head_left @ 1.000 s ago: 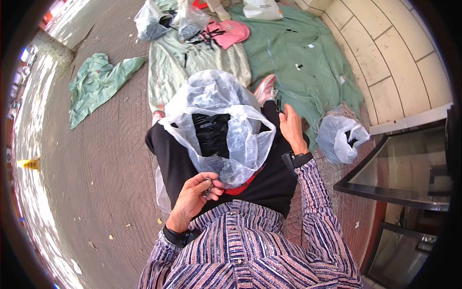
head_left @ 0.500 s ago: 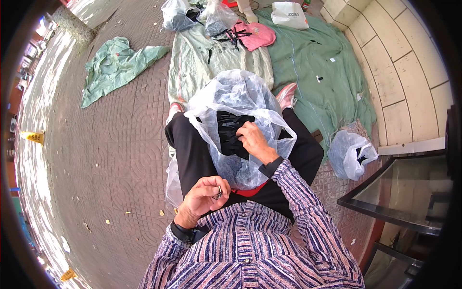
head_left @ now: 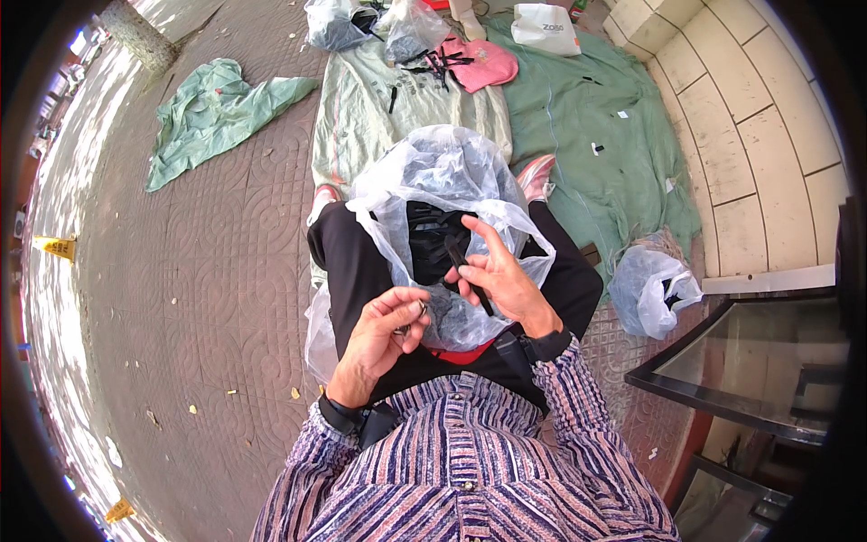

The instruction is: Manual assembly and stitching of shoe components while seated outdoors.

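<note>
A clear plastic bag (head_left: 442,158) stands between my knees, its mouth open and black strips (head_left: 429,244) lying inside. Over the near right part of that mouth, my right hand (head_left: 508,282) pinches one black strip (head_left: 485,302) between thumb and fingers, index finger stretched out. Left of it, just above my lap, my left hand (head_left: 375,341) is closed round a small shiny metal piece (head_left: 401,331). Only bits of the metal show between the fingers, so its kind is hidden.
Ahead lie a pale sheet (head_left: 361,117) and a green sheet (head_left: 623,154), with a pink cloth item (head_left: 488,68) and more filled bags (head_left: 339,25). Another plastic bag (head_left: 652,287) sits at right, near a glass-paned frame (head_left: 741,357) and a tiled wall (head_left: 722,144).
My right hand has come out of the bag toward me with a black strip in its fingers. The left hand has risen slightly and moved closer to the bag.
</note>
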Demonstrator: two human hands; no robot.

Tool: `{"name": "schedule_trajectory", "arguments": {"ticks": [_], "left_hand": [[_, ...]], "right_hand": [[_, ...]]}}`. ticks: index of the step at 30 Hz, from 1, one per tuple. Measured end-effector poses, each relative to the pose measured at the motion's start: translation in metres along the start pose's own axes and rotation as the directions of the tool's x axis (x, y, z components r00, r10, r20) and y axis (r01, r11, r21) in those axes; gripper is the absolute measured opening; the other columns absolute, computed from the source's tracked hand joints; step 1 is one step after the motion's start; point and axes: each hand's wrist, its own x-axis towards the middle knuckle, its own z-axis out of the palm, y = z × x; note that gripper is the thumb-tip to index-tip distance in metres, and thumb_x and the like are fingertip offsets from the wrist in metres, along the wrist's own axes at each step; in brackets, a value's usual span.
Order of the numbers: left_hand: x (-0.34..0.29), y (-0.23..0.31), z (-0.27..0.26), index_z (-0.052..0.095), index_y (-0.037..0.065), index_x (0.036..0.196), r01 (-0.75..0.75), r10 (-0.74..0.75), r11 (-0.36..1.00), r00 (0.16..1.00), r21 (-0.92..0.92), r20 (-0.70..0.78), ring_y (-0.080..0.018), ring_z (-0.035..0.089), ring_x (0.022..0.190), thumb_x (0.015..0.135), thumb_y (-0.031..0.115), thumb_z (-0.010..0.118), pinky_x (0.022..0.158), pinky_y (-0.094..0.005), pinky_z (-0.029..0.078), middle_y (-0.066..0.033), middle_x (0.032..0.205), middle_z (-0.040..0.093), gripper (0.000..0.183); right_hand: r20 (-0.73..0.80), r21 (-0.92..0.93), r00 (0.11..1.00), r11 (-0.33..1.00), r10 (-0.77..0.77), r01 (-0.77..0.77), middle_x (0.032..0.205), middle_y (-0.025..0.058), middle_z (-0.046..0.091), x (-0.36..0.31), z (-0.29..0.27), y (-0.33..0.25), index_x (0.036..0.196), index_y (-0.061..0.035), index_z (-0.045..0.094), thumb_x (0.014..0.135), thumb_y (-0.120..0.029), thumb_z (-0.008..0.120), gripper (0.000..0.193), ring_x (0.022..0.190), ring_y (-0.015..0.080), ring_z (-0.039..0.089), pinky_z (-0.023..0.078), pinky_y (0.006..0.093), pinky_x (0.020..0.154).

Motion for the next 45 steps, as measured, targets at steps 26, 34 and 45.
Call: {"name": "schedule_trajectory", "arguments": {"ticks": [26, 34, 45], "left_hand": [[0.002, -0.010, 0.015, 0.056, -0.004, 0.102, 0.027, 0.040, 0.969, 0.963, 0.244, -0.266, -0.0163, 0.062, 0.068, 0.081, 0.000, 0.059, 0.060, -0.0240, 0.054, -0.0094, 0.081, 0.061, 0.021], [0.004, -0.006, 0.013, 0.058, -0.001, 0.096, -0.080, 0.136, 0.896, 0.986, 0.436, -0.100, -0.0048, 0.046, 0.049, 0.080, 0.004, 0.063, 0.042, -0.0168, 0.034, -0.0020, 0.069, 0.057, 0.017], [-0.013, 0.009, 0.022, 0.062, 0.000, 0.091, -0.047, 0.066, 0.683, 0.998, 0.729, 0.003, -0.0036, 0.049, 0.053, 0.078, 0.011, 0.068, 0.047, -0.0178, 0.039, -0.0015, 0.071, 0.062, 0.018]], "right_hand": [[0.013, -0.140, 0.983, 0.974, 0.183, -0.179, 0.065, 0.0066, 0.057, -0.058, 0.022, 0.016, 0.099, 0.0017, 0.049, 0.088, -0.011, 0.052, 0.017, 0.043, 0.0070, 0.049, 0.036, 0.0186, 0.037], [0.135, 0.115, 0.968, 0.967, 0.210, -0.226, 0.066, 0.0100, 0.059, -0.050, 0.017, 0.009, 0.098, -0.0011, 0.045, 0.087, -0.011, 0.054, 0.017, 0.041, 0.0069, 0.047, 0.031, 0.0179, 0.034], [0.215, 0.088, 0.941, 0.954, 0.261, -0.285, 0.069, 0.0136, 0.060, -0.049, 0.029, -0.009, 0.096, -0.0045, 0.039, 0.085, -0.009, 0.056, 0.021, 0.041, 0.0079, 0.047, 0.031, 0.0192, 0.033]]}}
